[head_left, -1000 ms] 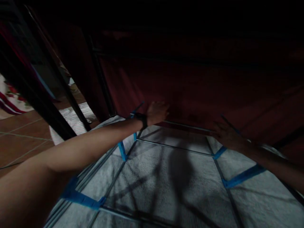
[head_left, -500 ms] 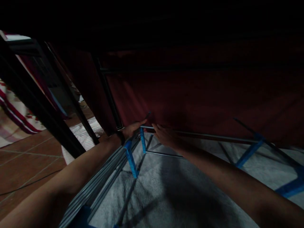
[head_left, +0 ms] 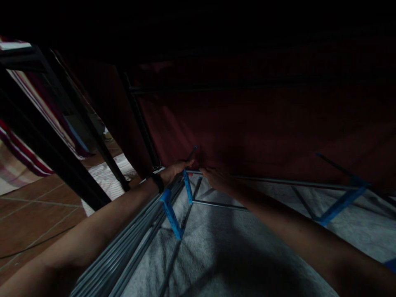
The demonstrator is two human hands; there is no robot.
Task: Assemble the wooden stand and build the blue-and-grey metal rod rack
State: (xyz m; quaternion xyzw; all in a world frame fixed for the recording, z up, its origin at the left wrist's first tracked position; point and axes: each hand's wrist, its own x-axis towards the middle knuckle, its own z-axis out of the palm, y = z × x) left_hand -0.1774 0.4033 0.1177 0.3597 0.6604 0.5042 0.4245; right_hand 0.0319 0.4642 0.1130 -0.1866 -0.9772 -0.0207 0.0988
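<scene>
In dim light, both my hands reach to the far left corner of a metal rod frame [head_left: 272, 180] with blue plastic joints [head_left: 171, 213]. My left hand [head_left: 175, 169], a dark band on its wrist, rests at the corner where the rods meet, fingers curled against the frame. My right hand [head_left: 216, 176] lies just to its right on the back rod, fingers bent over it. A dark red cloth [head_left: 262, 132] hangs right behind the hands. Whether either hand truly grips the rod is hard to make out.
A grey-white towel-like mat [head_left: 232, 247] lies under the frame. Black metal posts [head_left: 93, 136] stand at the left. Brown floor tiles [head_left: 34, 222] and a striped red-and-white cloth [head_left: 18, 156] are beyond them. More blue joints [head_left: 338, 204] sit at the right.
A second ago my hands were apart along the back rod. My right hand has since moved left to the corner beside my left hand; the view shifted left.
</scene>
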